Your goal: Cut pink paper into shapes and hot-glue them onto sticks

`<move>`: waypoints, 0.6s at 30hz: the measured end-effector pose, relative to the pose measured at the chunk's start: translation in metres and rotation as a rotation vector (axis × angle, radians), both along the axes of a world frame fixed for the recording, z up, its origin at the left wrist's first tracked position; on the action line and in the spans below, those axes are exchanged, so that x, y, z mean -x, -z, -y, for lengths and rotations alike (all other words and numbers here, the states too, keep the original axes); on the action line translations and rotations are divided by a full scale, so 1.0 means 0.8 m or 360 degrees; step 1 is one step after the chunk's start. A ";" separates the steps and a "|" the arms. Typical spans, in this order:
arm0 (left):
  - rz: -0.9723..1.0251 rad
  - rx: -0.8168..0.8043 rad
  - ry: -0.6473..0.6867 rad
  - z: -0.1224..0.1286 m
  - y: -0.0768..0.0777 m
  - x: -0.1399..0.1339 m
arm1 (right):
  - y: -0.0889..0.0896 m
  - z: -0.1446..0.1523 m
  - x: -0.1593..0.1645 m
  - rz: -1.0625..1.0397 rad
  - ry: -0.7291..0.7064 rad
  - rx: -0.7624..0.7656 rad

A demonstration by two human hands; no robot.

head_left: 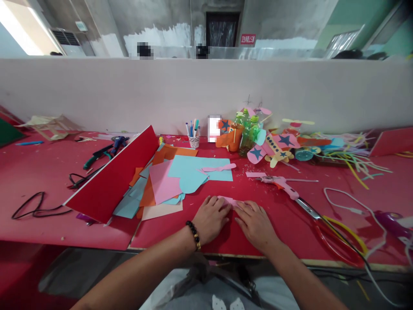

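Note:
Both of my hands rest on the red tabletop near its front edge, with a small piece of pink paper [228, 200] between them. The fingers of my left hand [211, 218] curl down onto the left part of the paper. My right hand [256, 224] grips its right end, fingers bent over it. Much of the paper is hidden under my fingers. Just ahead lie a sheet of light blue paper [219, 173] and a cut pink strip [219, 167]. A pink hot glue gun [284, 185] lies to the right, beside red-handled scissors [309, 210].
Left of my hands, coloured paper is piled against a slanted red board [112, 181]. A pen cup [194, 141] stands at the back, near green bottles [247, 135] and paper airplanes [274, 146]. A white cable [355, 210] crosses the right side. Pliers [97, 157] lie left.

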State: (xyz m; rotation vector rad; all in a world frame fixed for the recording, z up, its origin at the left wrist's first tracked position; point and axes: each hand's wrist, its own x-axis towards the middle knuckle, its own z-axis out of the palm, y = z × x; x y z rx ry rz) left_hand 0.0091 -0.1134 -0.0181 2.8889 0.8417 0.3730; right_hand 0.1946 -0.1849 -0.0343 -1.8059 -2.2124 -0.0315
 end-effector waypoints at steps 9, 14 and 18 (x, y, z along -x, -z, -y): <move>-0.0010 -0.0090 -0.0050 -0.050 0.009 -0.028 | -0.002 -0.057 -0.019 0.0130 0.0055 0.0011; 0.0066 -0.0062 -0.0010 -0.050 0.017 -0.022 | 0.009 -0.056 -0.021 0.0050 0.0078 -0.0028; 0.0079 -0.0045 0.0005 -0.050 0.016 -0.021 | 0.011 -0.056 -0.024 -0.0007 0.0066 -0.0027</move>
